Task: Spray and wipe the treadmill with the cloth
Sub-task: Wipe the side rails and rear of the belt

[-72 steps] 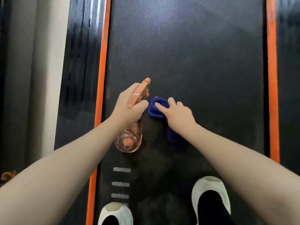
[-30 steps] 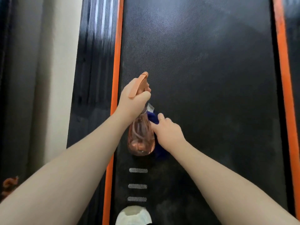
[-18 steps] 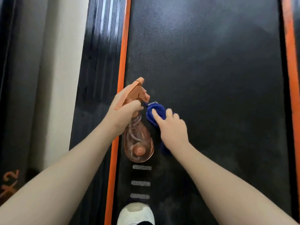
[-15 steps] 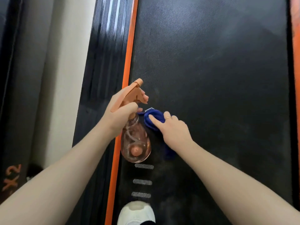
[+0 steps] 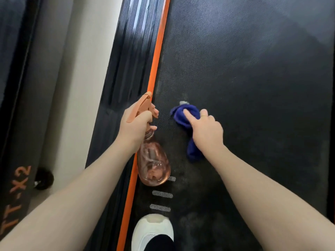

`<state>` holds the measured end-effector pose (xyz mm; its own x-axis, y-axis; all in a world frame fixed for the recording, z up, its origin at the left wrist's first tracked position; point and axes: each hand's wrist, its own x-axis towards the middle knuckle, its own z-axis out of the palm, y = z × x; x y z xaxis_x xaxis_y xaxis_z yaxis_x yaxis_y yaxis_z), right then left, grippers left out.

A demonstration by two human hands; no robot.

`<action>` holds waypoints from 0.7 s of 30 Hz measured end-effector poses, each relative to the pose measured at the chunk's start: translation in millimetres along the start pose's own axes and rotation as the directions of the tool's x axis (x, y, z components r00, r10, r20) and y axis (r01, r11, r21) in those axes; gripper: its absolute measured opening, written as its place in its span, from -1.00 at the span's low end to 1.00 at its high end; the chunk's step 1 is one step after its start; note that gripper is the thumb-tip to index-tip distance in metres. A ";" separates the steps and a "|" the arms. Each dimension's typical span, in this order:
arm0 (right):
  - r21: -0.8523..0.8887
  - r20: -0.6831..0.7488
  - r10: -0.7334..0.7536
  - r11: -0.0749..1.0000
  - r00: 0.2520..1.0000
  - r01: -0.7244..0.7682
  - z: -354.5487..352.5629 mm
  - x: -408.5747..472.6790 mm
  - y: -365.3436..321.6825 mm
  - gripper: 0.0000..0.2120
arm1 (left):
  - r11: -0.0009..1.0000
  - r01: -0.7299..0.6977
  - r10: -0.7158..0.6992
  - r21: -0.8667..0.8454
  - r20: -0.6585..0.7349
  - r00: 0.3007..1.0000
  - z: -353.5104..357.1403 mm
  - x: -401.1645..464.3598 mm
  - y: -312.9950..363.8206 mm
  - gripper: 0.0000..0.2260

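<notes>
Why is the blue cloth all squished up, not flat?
The blue cloth is bunched, not spread: it shows thick folds under the right hand pressing it on the black treadmill belt.

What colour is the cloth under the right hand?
Dark blue; the cloth shows clearly in the head view, under the right hand.

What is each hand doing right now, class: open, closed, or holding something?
Left hand: closed around the neck of the spray bottle.
Right hand: fingers pressing the blue cloth onto the treadmill belt.
</notes>
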<state>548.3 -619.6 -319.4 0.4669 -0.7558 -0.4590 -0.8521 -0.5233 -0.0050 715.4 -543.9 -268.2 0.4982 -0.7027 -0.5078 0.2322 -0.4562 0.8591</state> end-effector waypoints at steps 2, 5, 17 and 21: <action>0.113 0.042 0.206 0.971 0.978 -0.210 -1.6 8.0 5.5 -0.43 | 0.998 -0.011 0.006 -0.056 -0.091 0.996 -4.6 -9.5 0.1 -0.61; 0.204 0.141 0.032 0.977 0.989 -0.061 -5.7 -1.1 -4.5 -0.47 | 0.989 0.028 -0.054 -0.145 -0.183 0.982 -11.6 -24.0 3.9 -0.57; 0.369 -0.123 -0.354 0.851 0.927 0.374 -43.5 -18.7 -97.8 -0.51 | 0.956 0.263 -0.292 -0.129 -0.378 0.879 -71.9 -82.1 -28.6 -0.77; 0.036 -0.266 -0.251 0.962 0.931 0.270 -49.7 46.5 -145.6 -0.47 | 0.971 0.183 -0.221 -0.155 -0.284 0.933 -92.8 -79.0 -29.8 -0.66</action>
<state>705.8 -598.1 -295.9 0.7115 -0.6767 -0.1892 -0.7023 -0.6935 -0.1605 746.6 -424.2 -247.7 0.6507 -0.3995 -0.6457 0.4462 -0.4869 0.7509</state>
